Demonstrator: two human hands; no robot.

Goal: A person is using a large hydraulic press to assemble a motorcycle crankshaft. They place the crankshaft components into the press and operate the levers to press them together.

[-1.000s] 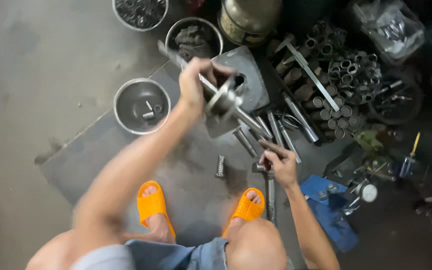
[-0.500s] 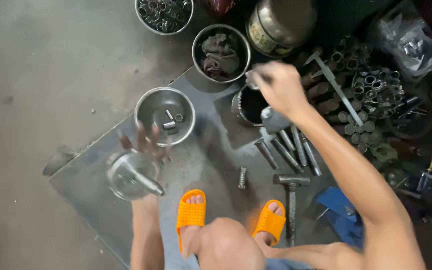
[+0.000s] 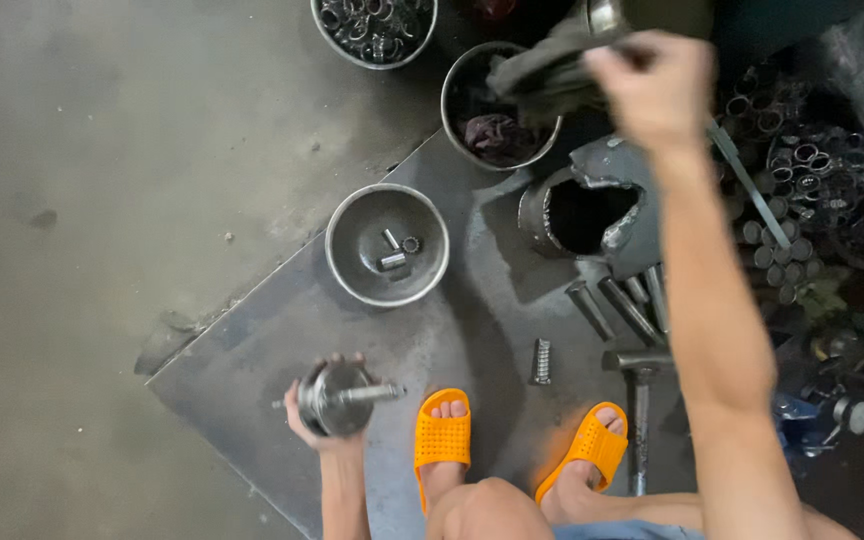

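Head view | left hand [image 3: 324, 415] grasps round metal part with shaft [image 3: 337, 398] low over steel sheet [image 3: 252, 350] | right hand [image 3: 652, 85] clenched on dark rag [image 3: 542, 75] above rag bucket [image 3: 452, 100] | steel bowl [image 3: 352, 265] between hands | hammer [image 3: 640, 400] beside orange sandals [image 3: 442, 440]

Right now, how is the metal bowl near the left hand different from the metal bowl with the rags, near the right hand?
The metal bowl near the left hand looks wider and shallow; the bowl with the rags looks narrower and deeper. The first holds a few small metal parts, with its bottom mostly bare; the second holds dark crumpled cloth. The first stands fully uncovered, while a rag gripped by the right hand hangs over the second. Both are round, grey metal and upright.
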